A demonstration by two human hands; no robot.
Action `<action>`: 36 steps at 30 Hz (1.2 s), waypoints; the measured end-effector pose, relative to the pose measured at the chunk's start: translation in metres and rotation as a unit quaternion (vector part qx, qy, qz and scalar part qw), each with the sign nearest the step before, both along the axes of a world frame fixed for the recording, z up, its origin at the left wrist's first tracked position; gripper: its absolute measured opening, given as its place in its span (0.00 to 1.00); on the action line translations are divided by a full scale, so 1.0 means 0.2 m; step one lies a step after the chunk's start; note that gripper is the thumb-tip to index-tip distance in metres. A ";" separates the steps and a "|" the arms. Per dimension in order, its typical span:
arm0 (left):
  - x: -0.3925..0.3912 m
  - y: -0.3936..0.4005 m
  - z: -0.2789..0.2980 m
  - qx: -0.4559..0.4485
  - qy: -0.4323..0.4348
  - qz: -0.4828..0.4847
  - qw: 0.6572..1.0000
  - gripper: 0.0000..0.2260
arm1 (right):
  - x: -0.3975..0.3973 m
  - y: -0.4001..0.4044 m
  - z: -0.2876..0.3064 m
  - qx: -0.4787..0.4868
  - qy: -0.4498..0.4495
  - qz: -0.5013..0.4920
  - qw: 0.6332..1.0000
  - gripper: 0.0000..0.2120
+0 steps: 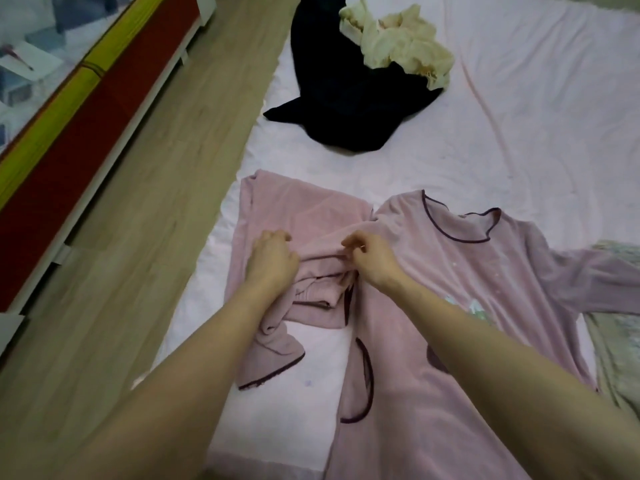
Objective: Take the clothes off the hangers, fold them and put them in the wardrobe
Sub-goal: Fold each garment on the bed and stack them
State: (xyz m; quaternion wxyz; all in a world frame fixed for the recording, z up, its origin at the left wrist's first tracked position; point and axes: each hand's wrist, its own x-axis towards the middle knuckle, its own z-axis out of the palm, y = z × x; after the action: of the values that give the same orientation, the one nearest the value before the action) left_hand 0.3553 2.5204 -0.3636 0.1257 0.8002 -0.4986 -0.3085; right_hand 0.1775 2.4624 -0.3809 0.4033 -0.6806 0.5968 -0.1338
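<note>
A pink long-sleeved top with dark purple trim lies spread on the pale bed sheet. Its left sleeve is bunched up beside a second pink garment lying to its left. My left hand grips the bunched pink fabric with curled fingers. My right hand pinches the same fold of fabric just to the right. No hanger is in view.
A dark navy garment and a cream garment lie heaped at the far side of the bed. A pale green patterned cloth lies at the right edge. Wooden floor and a red-and-yellow cabinet run along the left.
</note>
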 end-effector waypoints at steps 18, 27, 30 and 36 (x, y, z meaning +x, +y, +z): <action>-0.42 -0.46 -0.32 0.006 -0.096 -0.232 0.968 0.19 | -0.27 -0.82 -0.39 -0.066 0.340 0.287 0.893 0.26; -0.46 -0.48 -0.24 0.065 0.086 -0.157 0.982 0.09 | -0.44 -0.79 -0.33 -0.149 0.120 0.109 0.976 0.06; -0.43 -0.51 -0.20 0.115 0.269 -0.023 0.956 0.14 | -0.49 -0.73 -0.30 -0.183 0.033 0.069 0.980 0.04; -0.31 -0.60 -0.20 0.075 0.278 0.020 0.957 0.12 | -0.43 -0.73 -0.30 -0.155 0.028 0.043 0.987 0.02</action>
State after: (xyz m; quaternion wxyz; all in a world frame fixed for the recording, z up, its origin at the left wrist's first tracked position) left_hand 0.2928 2.4012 -0.4045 0.2056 0.6998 -0.4030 -0.5528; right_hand 0.0907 2.3169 -0.4400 0.2815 -0.7637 0.5497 -0.1881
